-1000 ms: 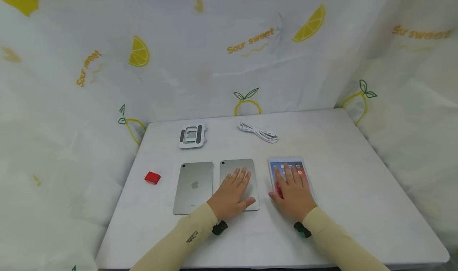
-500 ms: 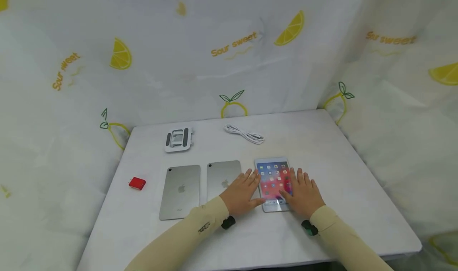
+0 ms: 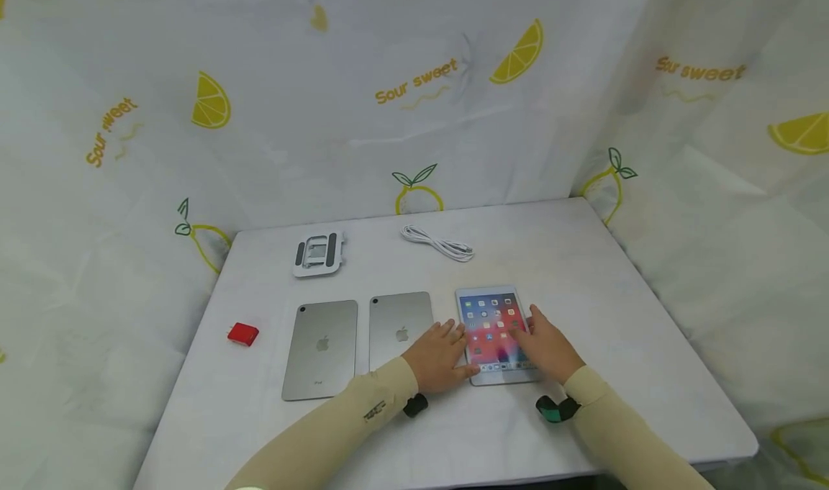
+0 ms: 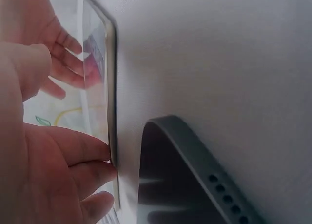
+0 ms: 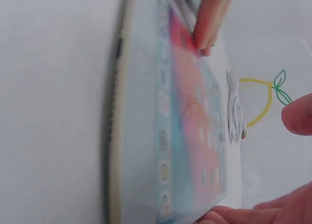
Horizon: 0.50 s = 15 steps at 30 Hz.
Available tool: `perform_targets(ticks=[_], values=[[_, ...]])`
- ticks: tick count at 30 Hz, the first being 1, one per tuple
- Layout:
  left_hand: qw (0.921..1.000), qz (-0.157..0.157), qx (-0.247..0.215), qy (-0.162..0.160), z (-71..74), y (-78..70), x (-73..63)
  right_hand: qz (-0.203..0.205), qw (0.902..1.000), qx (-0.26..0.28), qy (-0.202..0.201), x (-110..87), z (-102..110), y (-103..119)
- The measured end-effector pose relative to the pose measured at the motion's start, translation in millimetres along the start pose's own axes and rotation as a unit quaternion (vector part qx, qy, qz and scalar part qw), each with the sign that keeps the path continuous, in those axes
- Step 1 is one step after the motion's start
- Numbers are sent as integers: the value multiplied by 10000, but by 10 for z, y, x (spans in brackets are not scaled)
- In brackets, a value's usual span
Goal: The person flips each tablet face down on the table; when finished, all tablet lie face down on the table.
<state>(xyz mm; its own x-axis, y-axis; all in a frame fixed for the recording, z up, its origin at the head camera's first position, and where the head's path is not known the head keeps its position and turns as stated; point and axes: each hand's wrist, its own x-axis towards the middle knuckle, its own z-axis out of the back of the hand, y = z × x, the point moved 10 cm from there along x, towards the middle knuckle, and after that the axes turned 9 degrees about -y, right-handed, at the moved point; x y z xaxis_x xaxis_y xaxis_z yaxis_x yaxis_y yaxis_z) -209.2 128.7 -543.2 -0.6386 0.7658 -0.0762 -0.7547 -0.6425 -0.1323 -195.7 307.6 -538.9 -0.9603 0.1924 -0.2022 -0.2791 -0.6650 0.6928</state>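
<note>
A white-framed tablet [image 3: 486, 332] lies face up on the table, its lit screen showing app icons. My left hand [image 3: 437, 359] touches its left edge with the fingertips; in the left wrist view two fingers [image 4: 95, 173] meet the tablet's rim [image 4: 111, 97]. At the right edge is my right hand [image 3: 549, 347], its thumb raised over the screen and its fingers by the side, partly hidden. Left of it, a silver tablet [image 3: 396, 324] lies back up, its lower right part covered by my left hand and sleeve. Another silver tablet [image 3: 320, 350] lies back up farther left.
A red charger plug [image 3: 243, 334] sits at the left of the white table [image 3: 602, 418]. Toward the back are a folded white stand [image 3: 332, 251] with grey pads and a coiled white cable [image 3: 447, 246]. Lemon-printed white sheeting [image 3: 291, 159] rises behind and at the sides.
My left hand has moved right, from the middle silver tablet to the lit tablet's left edge. From lying on the screen, my right hand has moved to the right edge. The head view has shifted.
</note>
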Motion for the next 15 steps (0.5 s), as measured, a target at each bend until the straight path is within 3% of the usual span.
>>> perform_targets(ticks=[7, 15], values=[[9999, 116, 9, -86, 11, 7, 51, -282, 9953, 922, -5, -68, 147, 115], [9982, 349, -469, -94, 30, 49, 31, 535, 9897, 1327, -74, -278, 289, 614]])
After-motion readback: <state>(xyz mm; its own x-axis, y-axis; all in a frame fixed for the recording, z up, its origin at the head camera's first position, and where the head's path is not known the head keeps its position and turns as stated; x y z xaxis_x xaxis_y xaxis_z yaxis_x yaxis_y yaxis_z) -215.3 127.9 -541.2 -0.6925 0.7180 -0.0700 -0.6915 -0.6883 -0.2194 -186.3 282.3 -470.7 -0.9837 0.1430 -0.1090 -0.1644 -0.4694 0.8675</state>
